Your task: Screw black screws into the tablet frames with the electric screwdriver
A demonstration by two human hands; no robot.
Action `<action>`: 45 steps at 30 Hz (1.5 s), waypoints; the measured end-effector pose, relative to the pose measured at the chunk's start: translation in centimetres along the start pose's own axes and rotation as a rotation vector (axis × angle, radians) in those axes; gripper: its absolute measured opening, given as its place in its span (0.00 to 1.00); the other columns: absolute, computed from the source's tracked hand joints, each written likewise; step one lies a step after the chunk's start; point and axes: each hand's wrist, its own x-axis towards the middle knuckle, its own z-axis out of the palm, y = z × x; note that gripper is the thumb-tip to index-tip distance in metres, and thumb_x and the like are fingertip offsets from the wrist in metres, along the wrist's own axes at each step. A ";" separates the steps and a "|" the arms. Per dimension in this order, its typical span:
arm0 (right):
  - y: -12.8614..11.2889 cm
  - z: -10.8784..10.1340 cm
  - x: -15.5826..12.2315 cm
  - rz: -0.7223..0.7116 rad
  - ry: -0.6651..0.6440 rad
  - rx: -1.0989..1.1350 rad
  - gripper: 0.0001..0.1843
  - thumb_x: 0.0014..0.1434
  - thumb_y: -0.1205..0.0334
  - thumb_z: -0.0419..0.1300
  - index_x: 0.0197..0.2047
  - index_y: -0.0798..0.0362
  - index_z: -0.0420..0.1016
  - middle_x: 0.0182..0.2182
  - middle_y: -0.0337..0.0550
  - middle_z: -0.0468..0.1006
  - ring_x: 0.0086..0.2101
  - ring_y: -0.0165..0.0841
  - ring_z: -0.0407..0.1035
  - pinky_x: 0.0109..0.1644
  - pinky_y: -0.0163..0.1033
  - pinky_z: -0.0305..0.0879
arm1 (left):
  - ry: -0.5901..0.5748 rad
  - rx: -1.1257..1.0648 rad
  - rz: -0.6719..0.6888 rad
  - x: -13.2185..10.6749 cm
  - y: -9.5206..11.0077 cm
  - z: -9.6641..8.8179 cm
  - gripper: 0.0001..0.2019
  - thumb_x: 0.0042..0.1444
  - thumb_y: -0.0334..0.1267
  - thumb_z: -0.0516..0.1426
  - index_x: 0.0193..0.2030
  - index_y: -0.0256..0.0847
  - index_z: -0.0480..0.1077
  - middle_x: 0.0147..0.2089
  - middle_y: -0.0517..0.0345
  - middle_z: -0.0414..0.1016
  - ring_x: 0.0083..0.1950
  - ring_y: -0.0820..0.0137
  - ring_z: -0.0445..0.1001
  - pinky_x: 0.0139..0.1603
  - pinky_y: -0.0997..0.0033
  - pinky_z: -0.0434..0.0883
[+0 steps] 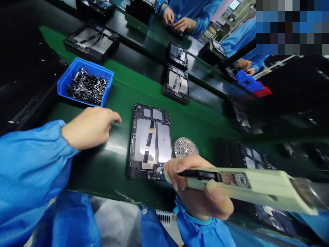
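An opened tablet chassis (150, 140) lies on the green conveyor belt (203, 120) in front of me, its inner plates and a ribbon cable showing. My right hand (197, 192) is wrapped round a pale electric screwdriver (246, 187), whose tip rests at the chassis's near edge. My left hand (89, 127) hovers over the belt left of the chassis, fingers loosely curled, one finger pointing toward it; nothing shows in it. A round dish of screws (185, 146) sits just right of the chassis.
A blue bin (86, 82) of small metal parts stands at the left. More opened chassis (177, 84) lie farther along the belt. Other people in blue sleeves (180, 20) work at the far side. A dark tray (92, 39) is at the back left.
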 end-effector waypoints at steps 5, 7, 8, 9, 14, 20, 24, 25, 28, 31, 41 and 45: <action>-0.1 0.1 -0.2 -0.010 -0.058 -0.034 0.16 0.61 0.45 0.67 0.38 0.50 0.85 0.15 0.35 0.67 0.18 0.30 0.62 0.24 0.38 0.61 | -0.255 -0.002 0.042 -1.5 -0.7 1.5 0.25 0.60 0.30 0.59 0.65 0.46 0.73 0.39 0.59 0.84 0.44 0.59 0.82 0.44 0.67 0.69; 0.0 0.0 -0.2 -0.028 -0.063 -0.029 0.16 0.62 0.45 0.67 0.38 0.50 0.84 0.16 0.35 0.67 0.18 0.30 0.62 0.24 0.38 0.61 | -0.303 -0.028 0.020 -1.7 -1.1 1.0 0.28 0.59 0.34 0.63 0.67 0.45 0.70 0.36 0.61 0.83 0.41 0.60 0.81 0.41 0.68 0.68; 0.1 0.0 -0.2 -0.038 -0.067 -0.022 0.16 0.62 0.45 0.67 0.39 0.50 0.84 0.16 0.35 0.67 0.18 0.30 0.62 0.24 0.38 0.60 | -0.307 -0.029 0.018 -1.8 -1.1 0.8 0.27 0.59 0.35 0.64 0.66 0.44 0.71 0.35 0.62 0.83 0.40 0.61 0.81 0.42 0.68 0.68; 0.1 0.1 -0.2 -0.049 -0.072 -0.013 0.16 0.62 0.45 0.66 0.39 0.50 0.84 0.16 0.35 0.67 0.18 0.31 0.62 0.24 0.38 0.60 | -0.293 -0.023 0.024 -1.7 -1.1 0.7 0.24 0.60 0.35 0.63 0.63 0.44 0.73 0.36 0.61 0.83 0.41 0.61 0.81 0.43 0.68 0.68; -0.5 0.0 -0.6 -0.074 -0.057 0.016 0.18 0.63 0.44 0.65 0.40 0.50 0.84 0.15 0.35 0.65 0.18 0.30 0.61 0.25 0.38 0.60 | -0.192 0.002 0.107 -0.8 -0.2 2.3 0.07 0.67 0.38 0.59 0.47 0.43 0.79 0.47 0.53 0.83 0.49 0.61 0.80 0.48 0.68 0.67; -2.3 -2.8 0.4 -0.140 0.114 0.031 0.19 0.59 0.42 0.68 0.41 0.49 0.87 0.15 0.36 0.66 0.17 0.31 0.61 0.23 0.40 0.60 | -0.163 -0.063 0.238 -0.8 -1.2 4.2 0.05 0.59 0.36 0.58 0.33 0.43 0.74 0.39 0.55 0.79 0.40 0.63 0.77 0.42 0.68 0.66; -1.6 -6.6 2.7 -0.304 0.370 0.017 0.18 0.57 0.42 0.69 0.31 0.49 0.84 0.12 0.33 0.63 0.14 0.29 0.60 0.20 0.38 0.61 | -0.099 -0.195 0.258 -0.5 -3.2 4.6 0.13 0.59 0.50 0.54 0.31 0.46 0.73 0.32 0.56 0.78 0.32 0.62 0.75 0.36 0.66 0.67; -1.2 -7.4 3.3 -0.305 0.428 0.015 0.19 0.55 0.42 0.70 0.29 0.49 0.82 0.11 0.32 0.63 0.14 0.29 0.60 0.19 0.37 0.60 | -0.095 -0.229 0.232 -0.3 -3.5 4.4 0.16 0.59 0.54 0.54 0.31 0.47 0.74 0.31 0.57 0.78 0.31 0.61 0.75 0.36 0.65 0.68; 0.6 -8.6 4.4 -0.272 0.560 0.040 0.23 0.50 0.39 0.73 0.27 0.51 0.79 0.10 0.31 0.63 0.12 0.27 0.59 0.17 0.35 0.58 | -0.042 -0.384 0.072 0.6 -3.2 3.1 0.20 0.50 0.64 0.58 0.34 0.52 0.78 0.33 0.60 0.82 0.33 0.58 0.79 0.37 0.63 0.72; 2.1 -8.2 5.0 -0.242 0.628 0.090 0.25 0.47 0.38 0.75 0.27 0.52 0.78 0.10 0.29 0.63 0.11 0.26 0.58 0.15 0.34 0.57 | 0.091 -0.476 -0.105 2.3 -1.6 1.3 0.26 0.37 0.66 0.62 0.39 0.54 0.82 0.36 0.60 0.85 0.37 0.54 0.81 0.40 0.60 0.74; 3.9 -7.6 6.0 -0.236 0.635 0.105 0.18 0.49 0.47 0.75 0.29 0.51 0.76 0.15 0.30 0.70 0.14 0.26 0.63 0.21 0.37 0.68 | 0.471 -0.849 -0.115 10.1 2.7 2.3 0.23 0.36 0.55 0.68 0.38 0.43 0.78 0.42 0.50 0.87 0.52 0.53 0.83 0.60 0.58 0.73; 4.3 -7.7 6.1 -0.195 0.648 0.109 0.18 0.48 0.48 0.76 0.30 0.50 0.76 0.16 0.29 0.71 0.13 0.26 0.62 0.21 0.37 0.68 | 0.389 -1.035 -0.123 11.2 2.8 3.0 0.23 0.34 0.52 0.70 0.36 0.41 0.76 0.41 0.49 0.86 0.50 0.57 0.82 0.57 0.61 0.73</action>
